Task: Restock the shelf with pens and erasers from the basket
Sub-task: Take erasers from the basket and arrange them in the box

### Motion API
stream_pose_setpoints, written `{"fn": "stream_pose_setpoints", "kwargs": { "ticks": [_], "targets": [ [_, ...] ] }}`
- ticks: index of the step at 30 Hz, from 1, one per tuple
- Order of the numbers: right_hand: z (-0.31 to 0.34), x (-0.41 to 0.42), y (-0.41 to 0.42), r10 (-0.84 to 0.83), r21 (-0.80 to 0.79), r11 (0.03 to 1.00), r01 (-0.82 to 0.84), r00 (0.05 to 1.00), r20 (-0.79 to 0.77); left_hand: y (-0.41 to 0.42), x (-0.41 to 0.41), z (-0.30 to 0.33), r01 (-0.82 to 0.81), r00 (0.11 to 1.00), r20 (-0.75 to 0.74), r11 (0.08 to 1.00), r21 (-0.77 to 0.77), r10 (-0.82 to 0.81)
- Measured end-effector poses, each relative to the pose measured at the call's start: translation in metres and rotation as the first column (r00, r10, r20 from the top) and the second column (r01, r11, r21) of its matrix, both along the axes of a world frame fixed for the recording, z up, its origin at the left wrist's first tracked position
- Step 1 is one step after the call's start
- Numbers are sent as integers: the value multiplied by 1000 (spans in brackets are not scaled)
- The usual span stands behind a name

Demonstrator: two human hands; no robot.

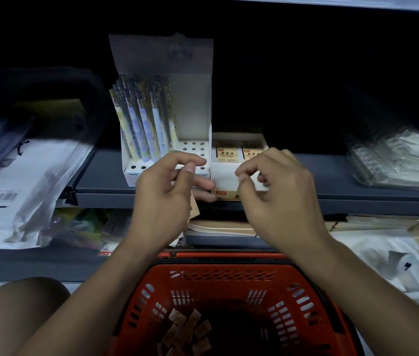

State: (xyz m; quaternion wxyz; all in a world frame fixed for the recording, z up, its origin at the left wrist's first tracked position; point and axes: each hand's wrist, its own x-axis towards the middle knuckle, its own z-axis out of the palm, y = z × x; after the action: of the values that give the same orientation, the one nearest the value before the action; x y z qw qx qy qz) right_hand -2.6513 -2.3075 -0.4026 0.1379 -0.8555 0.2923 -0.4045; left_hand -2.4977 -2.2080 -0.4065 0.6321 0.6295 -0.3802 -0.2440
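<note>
Visibly two boxed erasers point(238, 152) shelved.

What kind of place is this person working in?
Most likely a stationery shop aisle: a pen display box and a box of erasers stand on a grey shelf, with a red shopping basket below.

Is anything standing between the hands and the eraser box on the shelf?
Nothing visible does. The eraser box sits at the shelf front, directly behind the right hand; the pen display stands beside it, not in front.
</note>
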Motion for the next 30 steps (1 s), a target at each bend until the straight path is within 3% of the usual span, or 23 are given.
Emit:
{"fn": "stream_pose_setpoints", "kwargs": {
  "ticks": [5,8,12,15,18,25,30],
  "targets": [
    [-4,0,30,123,80,990,-120,992,-35,2,-4,4,-3,999,-43,999,-38,1],
    [-9,0,38,142,217,967,-130,989,-37,3,-7,5,14,998,-66,998,-55,-18],
    [-13,4,46,199,485,851,-200,979,54,3,-11,3,40,998,-37,998,-50,-42],
    [-14,7,51,190,587,772,-244,970,155,2,-12,-2,56,998,6,997,-46,-55],
    [-16,9,53,163,620,743,-252,967,197,-1,-11,-6,55,998,21,998,-41,-54],
    [-13,4,43,108,703,637,-316,940,325,-2,-5,-12,-20,978,208,1000,-19,24],
    [-10,-2,32,55,701,651,-292,939,339,0,0,-9,-6,984,176,1000,-26,11]
  ]
}}
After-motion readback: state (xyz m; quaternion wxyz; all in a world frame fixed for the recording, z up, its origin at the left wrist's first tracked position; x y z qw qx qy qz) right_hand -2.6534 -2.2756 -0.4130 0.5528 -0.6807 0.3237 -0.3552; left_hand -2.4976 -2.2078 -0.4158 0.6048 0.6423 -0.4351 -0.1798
